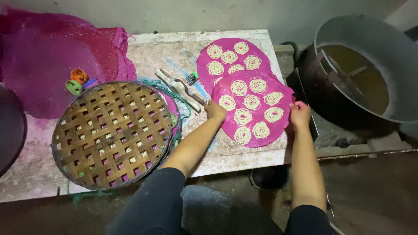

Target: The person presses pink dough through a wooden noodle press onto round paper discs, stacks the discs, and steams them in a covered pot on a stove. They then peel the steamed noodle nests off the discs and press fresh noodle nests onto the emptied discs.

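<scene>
Two round magenta trays lie on the worn white table (174, 52), each dotted with several small coils of pale noodle. The near tray (278, 128) overlaps the far tray (204, 65). My left hand (215, 109) grips the near tray's left rim. My right hand (299, 114) grips its right rim, at the table's right end. Both arms wear dark sleeves pushed up past the elbow.
A round woven bamboo tray (111, 132) lies at the left over more magenta cloth. A metal press tool (180, 89) rests beside it. A heap of magenta netting (48, 61) with small coloured caps fills the far left. A big dark steamer pot (361, 69) stands at the right.
</scene>
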Demonstrator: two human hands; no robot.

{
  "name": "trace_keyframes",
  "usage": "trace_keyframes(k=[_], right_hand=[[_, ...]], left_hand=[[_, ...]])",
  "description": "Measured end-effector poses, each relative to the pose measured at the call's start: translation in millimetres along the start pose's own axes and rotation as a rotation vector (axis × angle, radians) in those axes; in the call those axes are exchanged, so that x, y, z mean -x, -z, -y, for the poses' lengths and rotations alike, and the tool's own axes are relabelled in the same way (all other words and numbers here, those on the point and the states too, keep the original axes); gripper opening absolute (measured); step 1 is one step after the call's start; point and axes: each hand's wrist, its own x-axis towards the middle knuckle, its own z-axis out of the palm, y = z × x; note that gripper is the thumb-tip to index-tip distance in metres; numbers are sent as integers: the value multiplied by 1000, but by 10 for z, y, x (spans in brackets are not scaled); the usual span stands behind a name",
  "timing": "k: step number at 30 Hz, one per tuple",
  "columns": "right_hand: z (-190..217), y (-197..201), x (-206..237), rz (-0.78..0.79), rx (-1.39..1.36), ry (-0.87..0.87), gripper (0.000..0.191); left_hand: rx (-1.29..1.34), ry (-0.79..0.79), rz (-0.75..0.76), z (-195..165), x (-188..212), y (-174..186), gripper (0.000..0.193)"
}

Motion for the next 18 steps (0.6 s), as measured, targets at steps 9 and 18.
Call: trace_keyframes(k=[9, 18], right_hand=[[173, -75, -42, -54, 61, 92, 9], [683, -31, -451, 189, -155, 180, 5]], left_hand=[[136, -209, -25, 61, -52, 114, 37], [675, -425, 43, 0, -303, 654, 35]])
